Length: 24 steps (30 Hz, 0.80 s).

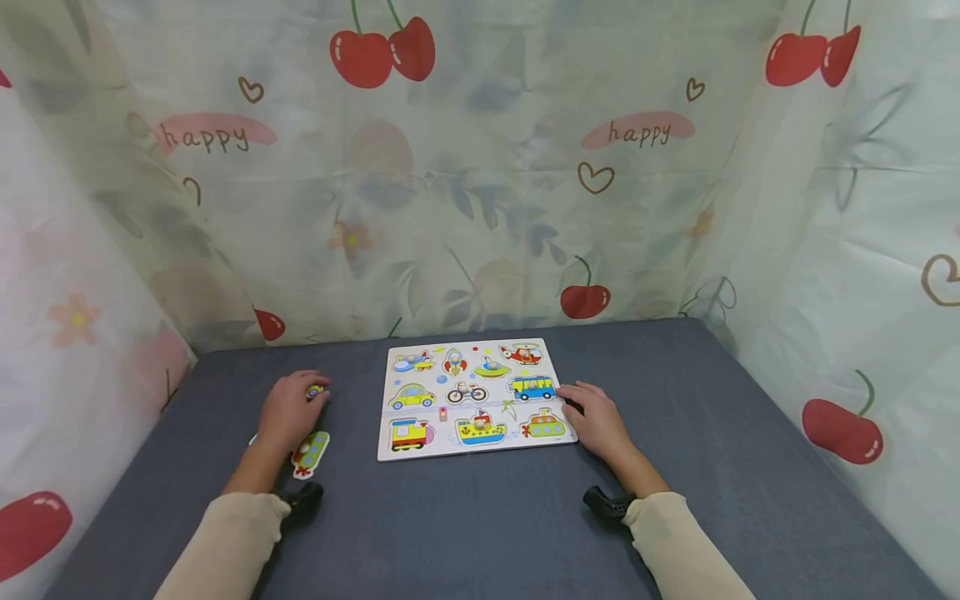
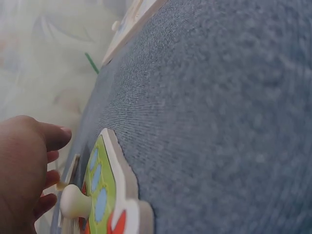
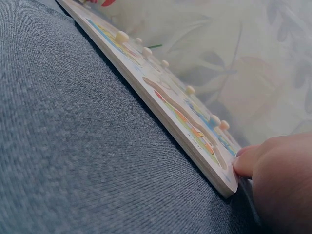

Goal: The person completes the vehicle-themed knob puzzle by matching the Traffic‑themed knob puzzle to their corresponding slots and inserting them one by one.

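My left hand [image 1: 288, 408] reaches over loose puzzle pieces at the left of the table. A small piece with yellow on it [image 1: 314, 391] shows beside its fingertips. The left wrist view shows the thumb [image 2: 57, 136] apart from the other fingers, which are bent near a small knob. Closer to the wrist lies a green submarine puzzle piece [image 2: 103, 183] with a pale wooden knob. My right hand [image 1: 597, 419] rests its fingertips on the right edge of the wooden vehicle puzzle board [image 1: 442, 451]. The board's submarine recess [image 3: 183, 113] holds no piece.
A grey cloth [image 1: 480, 525] covers the table. Knobbed pieces such as the bus [image 1: 532, 387] and helicopter [image 1: 523, 354] sit in the board. Part of another white-edged piece [image 1: 252, 439] peeks out left of the left wrist. Printed curtains [image 1: 480, 208] surround the table's back and sides.
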{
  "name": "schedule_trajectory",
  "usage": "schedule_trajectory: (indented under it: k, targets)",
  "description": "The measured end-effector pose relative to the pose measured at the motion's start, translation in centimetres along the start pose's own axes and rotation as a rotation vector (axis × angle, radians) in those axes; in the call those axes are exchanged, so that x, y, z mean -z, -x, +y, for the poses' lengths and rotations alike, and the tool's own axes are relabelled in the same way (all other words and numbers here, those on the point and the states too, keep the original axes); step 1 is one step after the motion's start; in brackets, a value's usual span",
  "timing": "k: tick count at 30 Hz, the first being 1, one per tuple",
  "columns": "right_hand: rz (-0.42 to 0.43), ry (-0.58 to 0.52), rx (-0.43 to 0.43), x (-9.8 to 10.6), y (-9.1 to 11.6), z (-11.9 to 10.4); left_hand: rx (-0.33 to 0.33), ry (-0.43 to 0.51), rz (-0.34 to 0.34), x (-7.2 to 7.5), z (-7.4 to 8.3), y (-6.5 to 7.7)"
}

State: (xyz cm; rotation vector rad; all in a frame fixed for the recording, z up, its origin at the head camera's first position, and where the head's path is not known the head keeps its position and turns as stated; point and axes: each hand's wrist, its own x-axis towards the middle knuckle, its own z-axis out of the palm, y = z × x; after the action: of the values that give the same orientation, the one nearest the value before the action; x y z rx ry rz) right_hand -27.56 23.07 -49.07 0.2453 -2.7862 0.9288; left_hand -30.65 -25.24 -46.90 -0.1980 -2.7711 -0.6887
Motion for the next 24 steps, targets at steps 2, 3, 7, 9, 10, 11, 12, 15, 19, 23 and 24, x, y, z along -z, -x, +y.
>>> schedule_trajectory:
  k: [2, 3, 7, 9, 10, 11, 12, 15, 19, 23, 24]
  targets:
    - [-0.001, -0.002, -0.001, 0.0, 0.0, 0.0, 0.004, -0.014, 0.013, 0.0, -0.1, 0.0]
    - [-0.002, -0.004, -0.002, 0.0, 0.0, -0.1, 0.007, -0.02, 0.02, -0.1, -0.2, 0.0]
    - [-0.005, -0.009, -0.012, 0.1, 0.0, -0.1, 0.028, -0.031, 0.044, -0.1, -0.7, -0.1]
    - [-0.007, -0.011, -0.017, 0.1, 0.0, -0.2, 0.042, -0.031, 0.05, -0.1, -1.1, -0.1]
    - [-0.007, -0.01, -0.018, 0.1, 0.0, -0.2, 0.053, -0.031, 0.049, -0.1, -1.3, -0.2]
    - [-0.008, -0.011, -0.018, 0.1, 0.1, -0.2, 0.063, -0.033, 0.047, 0.0, -1.5, -0.2]
    - [-0.009, -0.009, -0.014, 0.1, 0.1, -0.2, 0.073, -0.037, 0.044, 0.0, -1.6, -0.2]
    - [-0.009, -0.005, -0.004, 0.2, 0.1, -0.2, 0.099, -0.039, 0.036, 0.1, -2.0, -0.2]
    - [-0.006, -0.003, 0.006, 0.2, 0.1, -0.2, 0.127, -0.033, 0.024, 0.3, -2.1, -0.4]
    - [0.0, -0.002, 0.011, 0.2, 0.1, -0.2, 0.165, -0.038, -0.004, 0.5, -2.2, -0.8]
    - [0.0, 0.0, 0.011, 0.1, 0.1, -0.2, 0.175, -0.041, -0.012, 0.5, -2.3, -0.8]
